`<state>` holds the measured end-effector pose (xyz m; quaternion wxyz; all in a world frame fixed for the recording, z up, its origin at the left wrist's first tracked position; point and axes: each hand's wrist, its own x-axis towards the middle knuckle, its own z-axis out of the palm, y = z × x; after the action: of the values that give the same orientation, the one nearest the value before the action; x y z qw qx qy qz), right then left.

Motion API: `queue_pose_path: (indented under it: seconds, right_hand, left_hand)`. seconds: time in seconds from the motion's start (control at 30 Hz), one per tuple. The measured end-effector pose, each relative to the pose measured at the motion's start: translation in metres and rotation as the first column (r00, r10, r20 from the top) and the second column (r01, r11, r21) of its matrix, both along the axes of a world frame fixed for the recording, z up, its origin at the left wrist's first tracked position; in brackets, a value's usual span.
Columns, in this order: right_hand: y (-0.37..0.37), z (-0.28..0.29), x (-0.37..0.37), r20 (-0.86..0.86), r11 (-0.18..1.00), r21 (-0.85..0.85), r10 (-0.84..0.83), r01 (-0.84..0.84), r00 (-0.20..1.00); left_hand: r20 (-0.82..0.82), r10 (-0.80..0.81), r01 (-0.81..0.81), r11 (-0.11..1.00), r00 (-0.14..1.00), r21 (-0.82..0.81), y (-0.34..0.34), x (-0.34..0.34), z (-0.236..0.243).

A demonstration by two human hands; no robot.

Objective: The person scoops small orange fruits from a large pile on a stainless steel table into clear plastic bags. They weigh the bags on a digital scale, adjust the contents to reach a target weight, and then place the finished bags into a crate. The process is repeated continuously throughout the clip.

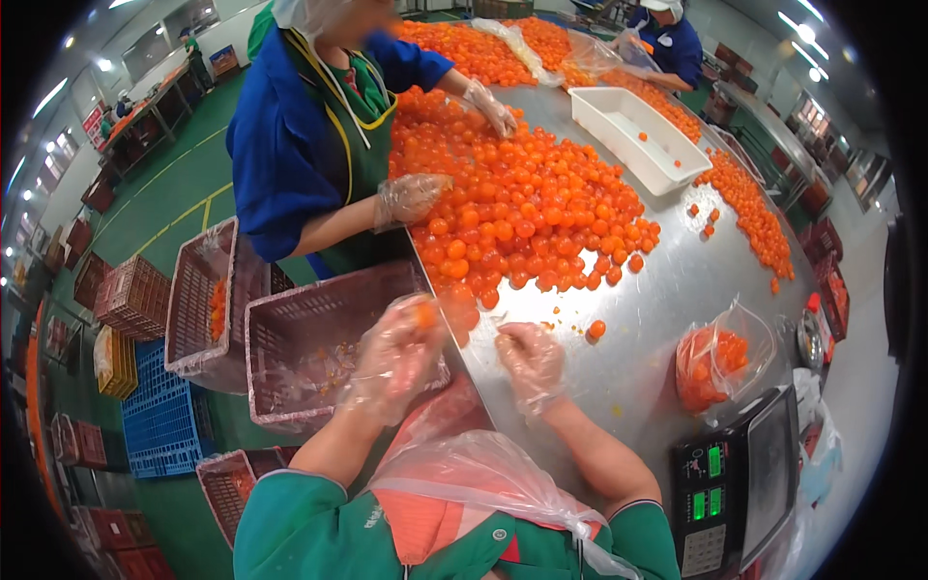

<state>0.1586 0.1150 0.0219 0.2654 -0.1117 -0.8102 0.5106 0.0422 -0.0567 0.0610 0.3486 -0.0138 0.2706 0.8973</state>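
Observation:
My gloved left hand (396,358) is closed on a small orange fruit (423,313), blurred, over the table's left edge and above a pink-lined crate (290,348). My gloved right hand (530,362) is pinched over the steel table (609,406); whatever lies in its fingertips is too small to make out. Just beyond both hands spreads a large pile of round orange fruits (522,203), with one loose fruit (596,330) to the right of my right hand.
A co-worker (290,164) reaches into the pile at left; another (677,48) stands across the table. A white tray (628,135), a bag of fruit (715,362) and a scale (735,483) are on the table. Crates (135,300) and a blue pallet (159,416) are on the floor.

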Motion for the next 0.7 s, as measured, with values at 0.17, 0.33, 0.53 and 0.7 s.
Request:
queue_pose_path:
  seconds: [0.17,0.33,0.53,0.7]
  right_hand:
    - [-0.006,0.002,-0.044,0.265,0.52,0.812,0.079,-0.266,0.961]
    - [0.0,-0.021,-0.121,0.394,0.357,0.86,-0.009,-0.365,0.919]
    - [0.024,0.013,-0.127,0.558,0.516,0.774,-0.281,-0.367,0.781]
    - [0.053,0.046,-0.071,0.522,0.56,0.767,-0.262,-0.313,0.812]
  left_hand:
    - [0.137,0.053,-0.074,0.985,0.989,0.153,-0.063,-0.031,-0.059]
    - [0.215,0.03,-0.033,0.999,0.976,0.01,-0.064,-0.017,-0.092]
    - [0.198,0.057,-0.013,0.976,0.979,-0.219,-0.045,-0.011,-0.067]
    - [0.086,-0.085,0.096,0.985,0.993,-0.146,-0.033,0.003,-0.043]
